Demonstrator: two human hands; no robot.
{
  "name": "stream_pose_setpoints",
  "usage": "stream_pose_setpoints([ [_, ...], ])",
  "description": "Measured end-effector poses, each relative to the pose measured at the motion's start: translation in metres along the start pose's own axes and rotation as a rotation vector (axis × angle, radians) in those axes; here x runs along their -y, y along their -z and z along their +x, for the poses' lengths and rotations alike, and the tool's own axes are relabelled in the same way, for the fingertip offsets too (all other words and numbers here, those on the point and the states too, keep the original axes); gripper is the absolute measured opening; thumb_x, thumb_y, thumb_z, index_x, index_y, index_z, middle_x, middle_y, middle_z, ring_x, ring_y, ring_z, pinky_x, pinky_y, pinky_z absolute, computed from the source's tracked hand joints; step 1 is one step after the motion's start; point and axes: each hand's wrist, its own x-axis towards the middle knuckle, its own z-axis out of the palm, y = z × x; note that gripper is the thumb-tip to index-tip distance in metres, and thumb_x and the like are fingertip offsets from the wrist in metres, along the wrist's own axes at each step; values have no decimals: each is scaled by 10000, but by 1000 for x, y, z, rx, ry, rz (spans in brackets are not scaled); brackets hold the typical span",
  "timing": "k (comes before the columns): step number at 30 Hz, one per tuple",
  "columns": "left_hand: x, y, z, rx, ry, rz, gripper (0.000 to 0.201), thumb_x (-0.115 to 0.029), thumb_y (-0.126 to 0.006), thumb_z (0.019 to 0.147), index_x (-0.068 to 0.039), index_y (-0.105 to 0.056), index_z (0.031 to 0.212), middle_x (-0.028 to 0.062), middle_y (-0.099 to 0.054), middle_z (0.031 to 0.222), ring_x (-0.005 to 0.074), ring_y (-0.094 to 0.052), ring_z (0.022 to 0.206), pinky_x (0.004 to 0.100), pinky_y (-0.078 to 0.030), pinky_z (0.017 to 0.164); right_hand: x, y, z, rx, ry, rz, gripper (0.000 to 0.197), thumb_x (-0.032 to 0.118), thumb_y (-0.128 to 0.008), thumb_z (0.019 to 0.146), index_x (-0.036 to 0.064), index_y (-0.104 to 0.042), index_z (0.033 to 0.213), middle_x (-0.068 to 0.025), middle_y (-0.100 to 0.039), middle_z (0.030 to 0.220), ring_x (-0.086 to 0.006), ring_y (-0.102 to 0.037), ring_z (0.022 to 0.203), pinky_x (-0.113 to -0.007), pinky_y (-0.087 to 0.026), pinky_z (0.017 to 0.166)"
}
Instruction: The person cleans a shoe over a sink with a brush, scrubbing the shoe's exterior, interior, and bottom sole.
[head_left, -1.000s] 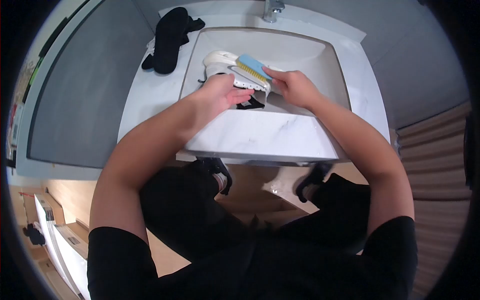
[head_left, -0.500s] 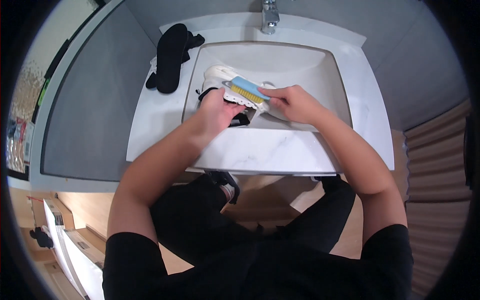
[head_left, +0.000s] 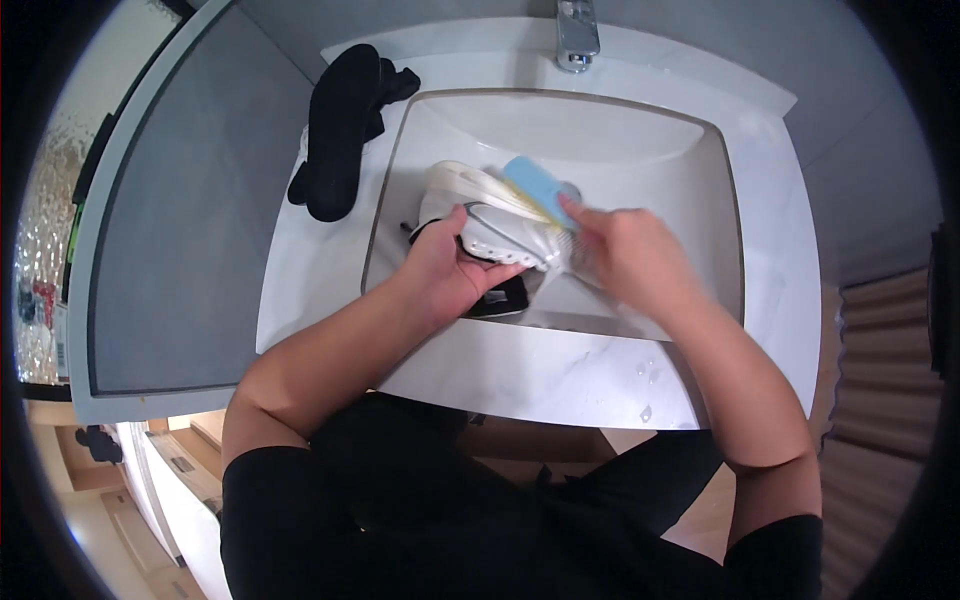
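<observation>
A white shoe (head_left: pixel 490 215) with a grey curved line on its side lies tilted in the white sink (head_left: pixel 640 190). My left hand (head_left: pixel 445 265) grips it at the opening, thumb on top and fingers beneath its eyelet edge. My right hand (head_left: pixel 635 255), slightly smeared by motion, holds a scrubbing brush (head_left: pixel 540 185) with a light blue back and yellow bristles. The brush lies against the shoe's far side, near the sole. Below my left fingers, the shoe's black tongue (head_left: pixel 503 298) hangs out. White laces trail near the toe, partly hidden by my right hand.
A black insole (head_left: pixel 342 130) rests on the left of the white marble-look counter (head_left: pixel 520 370), over dark and white pieces I cannot make out. The chrome faucet (head_left: pixel 577 40) stands behind the sink. Water drops (head_left: pixel 645 390) dot the front edge. A pleated curtain (head_left: pixel 885 390) hangs at right.
The brush has moved from the shoe's eyelet side to its far side near the sole, turning steeper. My left hand still holds the shoe. The whole view has shifted closer to the sink.
</observation>
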Motion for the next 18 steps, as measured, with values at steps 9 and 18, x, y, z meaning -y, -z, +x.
stream_pose_setpoints([
  [9, 2, 13, 7, 79, -23, -99, 478, -271, -272, 1121, 15, -322, 1501, 200, -391, 1543, 372, -374, 1452, 555, -269, 1238, 10, -10, -4, 52, 3, -39, 519, 58, -579, 900, 195, -619, 1398, -219, -710, 867, -392, -705, 807, -502, -559, 763],
  [18, -5, 13, 0, -30, -34, -131, 506, -297, -260, 1126, 32, -299, 1509, 217, -372, 1557, 381, -369, 1456, 576, -279, 1223, 20, -17, -18, 90, 239, -49, 448, 75, -568, 943, 234, -663, 1351, -192, -709, 852, -339, -704, 732, -459, -556, 684],
])
